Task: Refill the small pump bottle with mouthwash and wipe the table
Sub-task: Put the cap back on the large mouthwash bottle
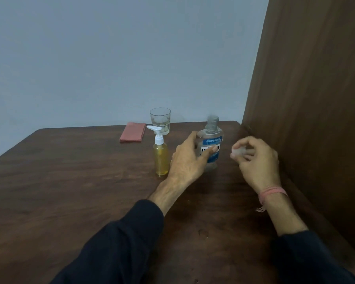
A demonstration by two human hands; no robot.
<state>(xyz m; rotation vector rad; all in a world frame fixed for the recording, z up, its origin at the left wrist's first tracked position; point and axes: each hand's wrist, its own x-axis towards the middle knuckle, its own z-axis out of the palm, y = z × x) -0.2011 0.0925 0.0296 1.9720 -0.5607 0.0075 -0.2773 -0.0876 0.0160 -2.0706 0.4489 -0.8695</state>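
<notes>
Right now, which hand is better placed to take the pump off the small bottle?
Left. The left hand rests on the mouthwash bottle, right beside the pump bottle. The right hand is farther off and already pinches a small clear cap.

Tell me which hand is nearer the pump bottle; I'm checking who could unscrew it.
Left. The left hand rests on the mouthwash bottle right beside the pump bottle; the right hand holds a small cap beyond the mouthwash.
</notes>
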